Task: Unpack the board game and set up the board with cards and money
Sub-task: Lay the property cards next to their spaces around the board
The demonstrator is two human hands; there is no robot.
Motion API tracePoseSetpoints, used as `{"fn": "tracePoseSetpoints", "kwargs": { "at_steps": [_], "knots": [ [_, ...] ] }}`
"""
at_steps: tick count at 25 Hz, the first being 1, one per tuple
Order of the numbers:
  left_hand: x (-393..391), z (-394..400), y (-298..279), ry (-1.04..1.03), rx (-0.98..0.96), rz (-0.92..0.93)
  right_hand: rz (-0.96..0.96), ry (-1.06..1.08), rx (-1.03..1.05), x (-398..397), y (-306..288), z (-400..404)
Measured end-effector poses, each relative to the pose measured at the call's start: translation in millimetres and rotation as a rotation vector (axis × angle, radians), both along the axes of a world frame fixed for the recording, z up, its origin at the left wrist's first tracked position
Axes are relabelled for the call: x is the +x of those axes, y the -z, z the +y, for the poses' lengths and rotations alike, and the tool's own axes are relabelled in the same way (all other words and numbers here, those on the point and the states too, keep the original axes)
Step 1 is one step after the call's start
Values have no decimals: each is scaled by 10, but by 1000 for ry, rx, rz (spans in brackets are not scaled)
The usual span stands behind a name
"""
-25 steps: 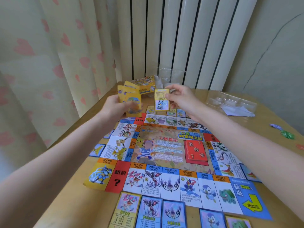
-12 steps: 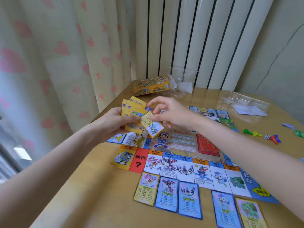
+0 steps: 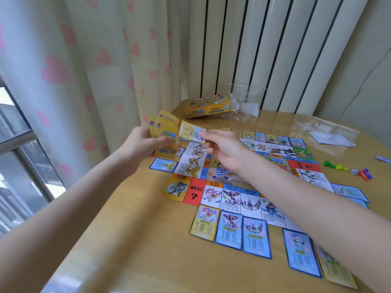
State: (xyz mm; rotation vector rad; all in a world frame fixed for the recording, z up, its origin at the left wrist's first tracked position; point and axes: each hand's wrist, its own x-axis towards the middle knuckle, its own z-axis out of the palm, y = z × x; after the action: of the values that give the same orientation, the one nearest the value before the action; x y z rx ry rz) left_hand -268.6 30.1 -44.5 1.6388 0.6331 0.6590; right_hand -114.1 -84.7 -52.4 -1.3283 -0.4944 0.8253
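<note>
Fingertips (image 3: 202, 135) of your right hand (image 3: 224, 148) pinch a single yellow card (image 3: 191, 132) by its near end, carrying it flat above the far left side of the board (image 3: 213, 195); motion blur hides exactly how the thumb sits. Your left hand (image 3: 140, 144) grips the fanned stack (image 3: 164, 134) of remaining cards, fingers curled round its lower edge, raised just left of the board. To place this card well, I would first find the board square with the same picture, then lay the card on the table (image 3: 131, 240) just outside that square, lined up with it like the cards already down. Lower it flat and let go only once it rests, so it does not slide onto the board or over the table edge beside the curtain (image 3: 84, 70). Grip the stack firmly enough that nothing slips from the fan. A blue card (image 3: 164, 166) already lies by the left edge, a row (image 3: 230, 231) lies along the near edge, and more line the far edge. The yellow box (image 3: 208, 106) sits at the far corner, with crumpled plastic wrap (image 3: 243, 106) beside it. Coloured pawns (image 3: 347, 170) and a die (image 3: 354, 171) lie to the right, well apart from the hands. No money can be made out anywhere, so I judge that step is not yet done.
</note>
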Motion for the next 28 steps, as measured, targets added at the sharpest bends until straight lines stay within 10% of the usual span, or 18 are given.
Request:
{"fn": "tracePoseSetpoints", "kwargs": {
  "at_steps": [7, 14, 22, 28],
  "knots": [
    [-229, 177, 108, -182, 126, 35, -826, -446, -386, -455, 138, 347],
    [-298, 197, 206, -199, 4, 53, -1216, -449, -465, -555, 323, 530],
    [-130, -23, 230, -16, -110, 38, -278, -342, -135, -262, -45, 137],
    [164, -224, 138, 79, -453, -78, -639, 156, -34, 174, -168, -224]
  ]
}}
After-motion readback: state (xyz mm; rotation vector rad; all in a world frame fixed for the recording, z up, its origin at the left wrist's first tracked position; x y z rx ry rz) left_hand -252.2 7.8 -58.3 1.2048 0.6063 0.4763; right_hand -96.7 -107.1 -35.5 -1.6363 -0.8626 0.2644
